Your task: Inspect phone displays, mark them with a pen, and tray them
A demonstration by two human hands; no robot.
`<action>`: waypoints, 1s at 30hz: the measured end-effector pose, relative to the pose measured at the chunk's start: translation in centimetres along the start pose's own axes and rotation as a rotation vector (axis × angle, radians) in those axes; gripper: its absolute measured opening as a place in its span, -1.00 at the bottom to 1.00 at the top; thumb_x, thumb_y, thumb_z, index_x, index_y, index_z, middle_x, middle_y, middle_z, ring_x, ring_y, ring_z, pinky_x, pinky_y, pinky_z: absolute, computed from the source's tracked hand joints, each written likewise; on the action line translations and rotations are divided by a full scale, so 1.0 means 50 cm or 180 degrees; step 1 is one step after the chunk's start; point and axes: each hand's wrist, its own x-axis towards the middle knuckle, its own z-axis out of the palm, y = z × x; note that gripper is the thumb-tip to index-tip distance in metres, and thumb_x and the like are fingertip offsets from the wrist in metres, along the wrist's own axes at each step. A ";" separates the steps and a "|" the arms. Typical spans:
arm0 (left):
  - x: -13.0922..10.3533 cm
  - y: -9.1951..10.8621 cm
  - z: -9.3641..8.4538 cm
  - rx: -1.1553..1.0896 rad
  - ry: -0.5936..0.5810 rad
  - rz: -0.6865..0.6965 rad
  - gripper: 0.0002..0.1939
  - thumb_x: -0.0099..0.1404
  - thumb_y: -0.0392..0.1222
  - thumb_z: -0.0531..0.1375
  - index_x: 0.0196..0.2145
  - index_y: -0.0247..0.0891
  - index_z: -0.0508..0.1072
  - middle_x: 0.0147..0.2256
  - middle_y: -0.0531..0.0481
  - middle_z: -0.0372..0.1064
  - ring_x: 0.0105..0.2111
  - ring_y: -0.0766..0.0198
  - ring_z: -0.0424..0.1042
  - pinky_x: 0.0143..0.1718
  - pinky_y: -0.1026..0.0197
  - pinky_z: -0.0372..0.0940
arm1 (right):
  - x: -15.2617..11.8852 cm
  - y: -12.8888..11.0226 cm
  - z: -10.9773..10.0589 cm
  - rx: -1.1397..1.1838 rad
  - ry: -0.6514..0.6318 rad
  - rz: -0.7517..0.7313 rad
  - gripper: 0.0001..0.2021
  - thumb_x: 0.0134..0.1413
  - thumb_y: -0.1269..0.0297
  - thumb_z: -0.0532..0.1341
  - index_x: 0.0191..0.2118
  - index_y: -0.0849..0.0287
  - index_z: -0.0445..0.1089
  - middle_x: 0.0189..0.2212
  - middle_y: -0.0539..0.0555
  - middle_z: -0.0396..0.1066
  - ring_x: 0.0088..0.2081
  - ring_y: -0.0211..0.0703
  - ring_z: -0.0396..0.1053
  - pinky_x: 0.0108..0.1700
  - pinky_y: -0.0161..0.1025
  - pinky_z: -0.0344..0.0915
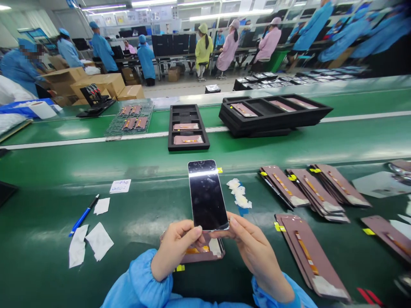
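Observation:
A phone screen (207, 196) with a dark glass face and a thin pale rim is held up in front of me, a yellow tab at its upper right edge. My left hand (180, 241) pinches its lower left corner between thumb and fingers. At the lower right corner, my right hand (252, 252) grips the edge with its fingertips. Beneath both hands lies another screen panel (205, 254), pinkish back up, with an orange flex cable; the hands partly hide it. Crumpled white wipes (239, 192) sit just right of the held screen.
Stacks of screen panels (314, 188) and a nearer pile (310, 252) lie on the right. Beyond are a black foam tray (189, 146), stacked trays (272, 124) and a clear blister tray (112, 128). A blue pen (84, 215) and white cloth pieces (99, 241) lie left. Co-workers are in the background.

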 end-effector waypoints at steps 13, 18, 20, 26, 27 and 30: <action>0.058 0.072 -0.096 -0.0758 -0.0592 -0.0260 -0.54 0.31 0.02 0.18 0.11 -0.19 0.35 -0.07 -0.16 0.48 -0.13 0.09 0.49 -0.13 0.05 0.42 | -0.002 0.021 0.002 -0.0493 -0.0471 0.0279 -0.57 0.24 -0.05 0.11 -0.01 0.18 0.46 -0.39 0.07 0.54 -0.42 -0.15 0.53 -0.42 -0.29 0.39; 0.128 0.110 -0.139 -0.0633 -0.0093 -0.0381 -0.83 0.25 -0.31 0.24 -0.17 -0.31 0.45 -0.33 -0.09 0.52 -0.38 0.21 0.52 -0.34 0.16 0.49 | -0.006 0.044 -0.030 -0.1243 0.0087 0.0019 -0.54 0.24 -0.05 0.08 0.05 0.20 0.36 -0.29 0.13 0.54 -0.27 -0.11 0.51 -0.26 -0.19 0.44; 0.168 0.120 -0.165 -0.0801 0.0296 -0.0073 -0.88 0.26 -0.40 0.18 -0.22 -0.34 0.44 -0.31 -0.10 0.52 -0.35 0.22 0.53 -0.29 0.15 0.50 | -0.015 0.050 -0.080 -0.2393 0.0901 -0.0473 -0.58 0.20 0.00 0.14 0.03 0.18 0.35 -0.15 0.19 0.49 -0.15 -0.02 0.46 -0.14 -0.08 0.42; 0.304 0.130 -0.268 -0.0887 0.2166 0.0553 -0.76 0.31 -0.49 -0.02 -0.23 -0.27 0.36 -0.26 -0.01 0.44 -0.26 0.29 0.49 -0.18 0.09 0.48 | -0.084 0.062 -0.252 -0.5663 0.2996 0.0109 -0.32 0.02 -0.19 0.21 0.04 0.35 0.32 -0.13 0.40 0.33 -0.16 0.32 0.34 -0.26 0.07 0.35; 0.320 0.130 -0.284 -0.0807 0.2374 0.0568 -0.74 0.31 -0.50 -0.05 -0.20 -0.24 0.33 -0.24 -0.01 0.42 -0.23 0.28 0.48 -0.15 0.07 0.46 | -0.096 0.063 -0.268 -0.5821 0.3119 0.0501 -0.26 -0.01 -0.23 0.21 0.07 0.36 0.30 -0.14 0.41 0.32 -0.18 0.33 0.34 -0.29 0.05 0.34; 0.350 0.127 -0.326 -0.0376 0.2764 0.0690 -0.72 0.28 -0.49 -0.04 -0.11 -0.26 0.27 -0.09 -0.10 0.36 -0.02 0.15 0.41 0.02 -0.05 0.36 | -0.115 0.066 -0.294 -0.5725 0.3035 0.1324 -0.22 0.01 -0.25 0.18 0.12 0.38 0.25 -0.18 0.37 0.33 -0.17 0.34 0.36 -0.24 0.03 0.32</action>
